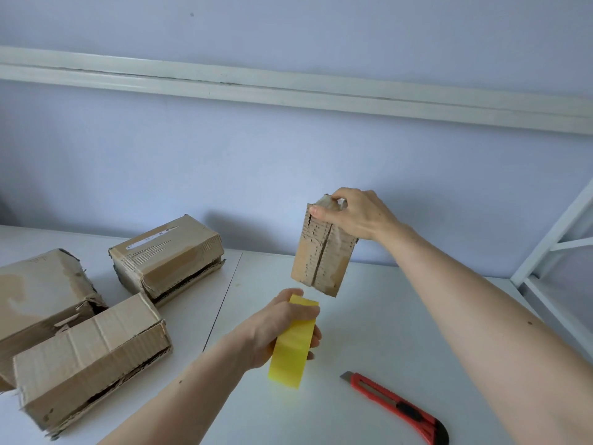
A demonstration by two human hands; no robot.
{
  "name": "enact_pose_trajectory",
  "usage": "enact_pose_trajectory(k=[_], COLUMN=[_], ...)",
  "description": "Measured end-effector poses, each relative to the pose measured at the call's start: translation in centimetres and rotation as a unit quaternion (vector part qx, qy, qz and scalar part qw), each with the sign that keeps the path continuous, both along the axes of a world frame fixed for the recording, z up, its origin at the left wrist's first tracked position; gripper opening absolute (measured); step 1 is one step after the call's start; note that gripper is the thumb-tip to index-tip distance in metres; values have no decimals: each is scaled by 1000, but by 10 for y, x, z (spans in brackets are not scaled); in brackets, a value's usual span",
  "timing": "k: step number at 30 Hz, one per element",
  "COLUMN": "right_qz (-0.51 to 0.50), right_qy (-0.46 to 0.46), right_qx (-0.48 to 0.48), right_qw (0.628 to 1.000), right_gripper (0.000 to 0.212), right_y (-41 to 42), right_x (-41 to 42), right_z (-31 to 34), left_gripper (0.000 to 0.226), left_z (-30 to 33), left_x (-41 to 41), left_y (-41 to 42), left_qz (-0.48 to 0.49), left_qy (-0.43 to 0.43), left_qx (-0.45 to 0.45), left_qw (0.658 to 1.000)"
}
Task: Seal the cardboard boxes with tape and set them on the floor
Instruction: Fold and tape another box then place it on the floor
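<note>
Three boxes (96, 303) left; knife (398, 406) right.

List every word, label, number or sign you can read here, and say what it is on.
None can be read.
Box at the back: a pale label strip with small dark print on its top face, too small and blurred to read.
Box on the far left: faint marks near its top edge, unreadable.
Tape roll, utility knife and held box: no text visible.

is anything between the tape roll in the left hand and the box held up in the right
Nothing visible. The left hand grips the yellow tape roll just below the small box, which the right hand holds up by its top. Only open air separates them; the red utility knife lies off to the right.
</note>
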State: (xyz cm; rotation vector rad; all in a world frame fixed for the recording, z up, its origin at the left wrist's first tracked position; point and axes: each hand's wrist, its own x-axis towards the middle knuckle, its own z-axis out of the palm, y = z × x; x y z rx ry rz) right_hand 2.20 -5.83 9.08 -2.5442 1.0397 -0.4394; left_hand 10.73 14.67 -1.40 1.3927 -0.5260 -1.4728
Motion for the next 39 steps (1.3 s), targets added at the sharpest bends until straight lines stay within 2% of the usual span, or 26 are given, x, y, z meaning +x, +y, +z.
enact_pose_trajectory(k=[2,5,7,10,12,19,23,27,31,34,39], right_qz=[8,18,18,21,33,55,53,38,24,27,-25], right_qy=[17,60,68,67,58,64,100,154,191,157,194], right_qx=[19,67,100,135,161,238,279,305,267,193,17], right_qw=[1000,996,992,988,985,968,954,939,944,968,980], right_gripper=[73,101,109,78,70,71,70,84,93,81,56], right_y=[-3,-5,-8,-10,-10,-15,-18,-20,-21,-23,14], right_x=[-2,-1,1,2,3,9,11,19,26,33,42], right_z=[5,4,-1,-9,-12,-26,-38,-59,-76,-88,-85], left_gripper=[34,44,45,48,49,55,39,39,29,36,40], left_z=[2,-1,-5,-7,-8,-9,-8,-7,-7,-7,-12], left_x=[-2,-8,-11,-13,-15,-20,-21,-23,-22,-21,-20], left_y=[6,13,15,19,21,24,26,23,16,11,7], left_qz=[-25,-36,-25,-23,-28,-21,-25,-29,-5,1,6], left_qy=[-5,7,5,10,20,30,43,54,73,68,85], left_qx=[25,22,24,34,37,29,26,47,71,96,113], left_qw=[999,999,999,999,999,999,998,997,995,993,990])
